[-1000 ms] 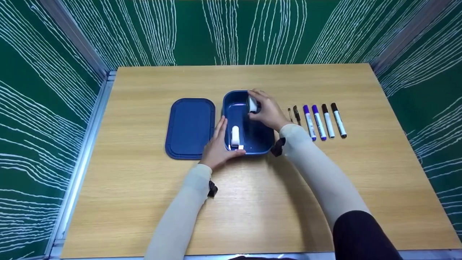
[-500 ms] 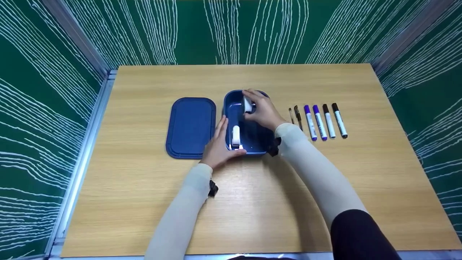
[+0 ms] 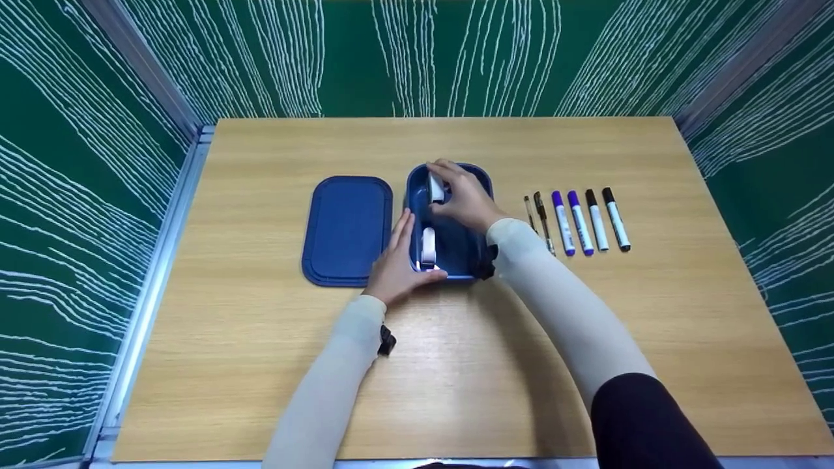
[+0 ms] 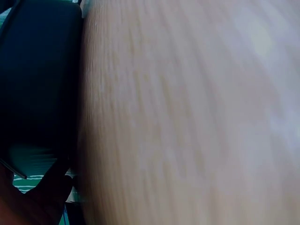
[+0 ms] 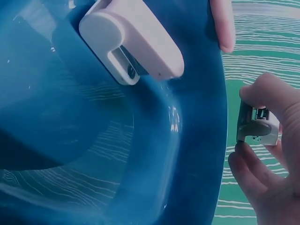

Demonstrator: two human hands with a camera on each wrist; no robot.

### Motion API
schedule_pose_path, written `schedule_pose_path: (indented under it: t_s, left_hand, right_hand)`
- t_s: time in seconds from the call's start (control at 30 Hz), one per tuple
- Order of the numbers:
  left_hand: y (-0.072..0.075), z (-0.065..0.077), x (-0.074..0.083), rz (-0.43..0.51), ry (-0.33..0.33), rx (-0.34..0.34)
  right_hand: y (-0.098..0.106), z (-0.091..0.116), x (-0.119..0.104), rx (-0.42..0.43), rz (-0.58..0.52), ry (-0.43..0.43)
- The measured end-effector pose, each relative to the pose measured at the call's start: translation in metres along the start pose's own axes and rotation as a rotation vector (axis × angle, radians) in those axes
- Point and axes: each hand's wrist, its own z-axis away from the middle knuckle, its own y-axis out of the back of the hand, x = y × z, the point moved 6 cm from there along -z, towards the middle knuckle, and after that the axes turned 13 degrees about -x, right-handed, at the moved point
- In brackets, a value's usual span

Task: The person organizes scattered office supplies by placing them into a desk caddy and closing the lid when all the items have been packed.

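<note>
A deep blue box (image 3: 483,177) stands uncovered near the middle of the table. My left hand (image 3: 394,267) rests against its near left corner, fingers straight along the left side and thumb along the front. Inside, by that corner, lies a small white stapler (image 3: 428,246), also large in the right wrist view (image 5: 136,37). Between thumb and fingers my right hand (image 3: 464,200) pinches a second small stapler (image 3: 436,187), grey and white, over the box's far left part. The left wrist view shows mostly the dark box side (image 4: 37,70) and tabletop.
The blue lid (image 3: 347,231) lies flat just left of the box. To the right is a row with two thin pens (image 3: 542,215), two purple-capped markers (image 3: 563,223) and two black-capped markers (image 3: 597,220). Green walls with white lines enclose the table (image 3: 260,378) on three sides.
My right hand has moved left with the grey-and-white stapler, from the middle of the box's far end towards its left wall. The left hand has stayed at the corner.
</note>
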Motion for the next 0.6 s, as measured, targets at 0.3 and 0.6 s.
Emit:
schedule_pose_path:
  t_s: [0.3,0.6]
  left_hand:
    - [0.001,0.001,0.002,-0.009,-0.012,0.002]
    - [0.001,0.0,0.001,-0.008,-0.01,0.011]
  right_hand:
    - [-0.011,-0.009,0.007,-0.017,-0.009,-0.048]
    - [-0.015,-0.017,0.012,-0.048,-0.014,-0.076]
